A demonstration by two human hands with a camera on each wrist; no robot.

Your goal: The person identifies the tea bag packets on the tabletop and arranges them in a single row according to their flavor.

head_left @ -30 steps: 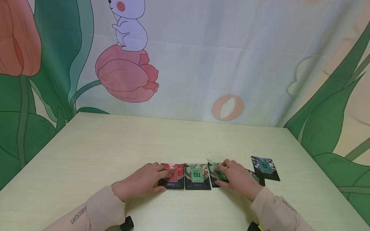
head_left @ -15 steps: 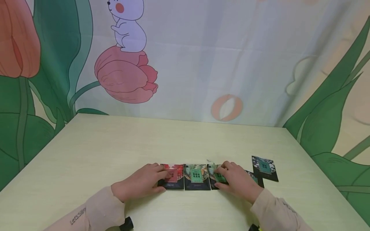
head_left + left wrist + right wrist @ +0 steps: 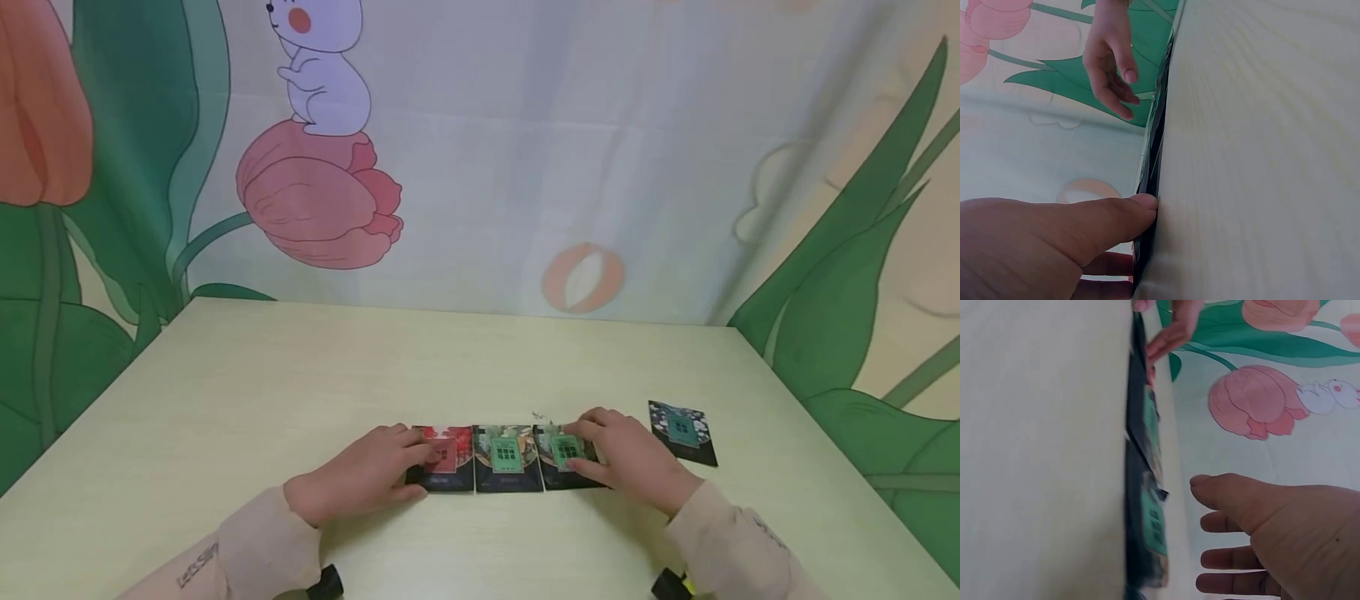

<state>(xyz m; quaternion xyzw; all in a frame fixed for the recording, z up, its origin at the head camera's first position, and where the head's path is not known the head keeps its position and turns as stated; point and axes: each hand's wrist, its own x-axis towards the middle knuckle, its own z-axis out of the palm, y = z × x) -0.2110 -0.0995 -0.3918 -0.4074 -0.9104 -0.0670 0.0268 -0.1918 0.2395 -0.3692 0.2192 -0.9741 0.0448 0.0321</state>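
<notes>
Three tea-bag-like flat sachets lie side by side in a row on the table: a red sachet [image 3: 457, 467], a sachet with a green label [image 3: 507, 458] in the middle, and another green-labelled sachet [image 3: 558, 462] at the right. My left hand [image 3: 367, 471] rests at the red sachet's left end, index finger on its face. In the left wrist view, the thumb [image 3: 1116, 219] touches its near edge. My right hand [image 3: 630, 454] hovers over the right end of the row, holding nothing. Its extended fingers [image 3: 1229, 559] are apart from the sachets in the right wrist view.
A dark sachet with a teal label [image 3: 682, 431] lies apart, beyond the right hand. The pale wooden table [image 3: 337, 358] ends at a printed curtain [image 3: 480, 208] with flowers and a rabbit.
My right hand has lifted off the right green-labelled sachet and shifted right, now covering the dark sachet that showed beside it. My left hand keeps its place on the red sachet.
</notes>
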